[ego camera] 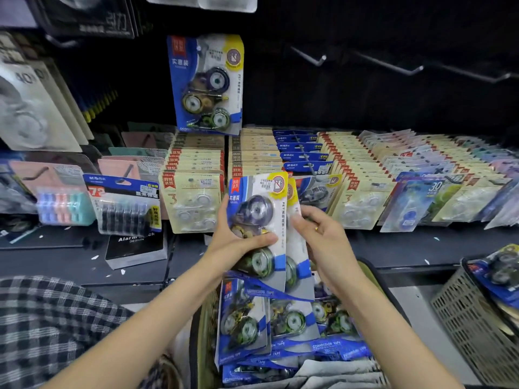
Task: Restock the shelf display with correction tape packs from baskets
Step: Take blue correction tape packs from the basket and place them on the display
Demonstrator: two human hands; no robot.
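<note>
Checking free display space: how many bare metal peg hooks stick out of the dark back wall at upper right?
3 in a row: nearest hook, middle hook, far-right hook. Others may be hidden behind hanging packs.

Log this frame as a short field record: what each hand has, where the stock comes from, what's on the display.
left hand: grips front correction tape pack, thumb across its blister
right hand: pinches second pack behind it
source: basket below, holding more blue packs
hanging: one matching pack on a peg
empty hooks: upper right
second basket: grey mesh, far right
</note>
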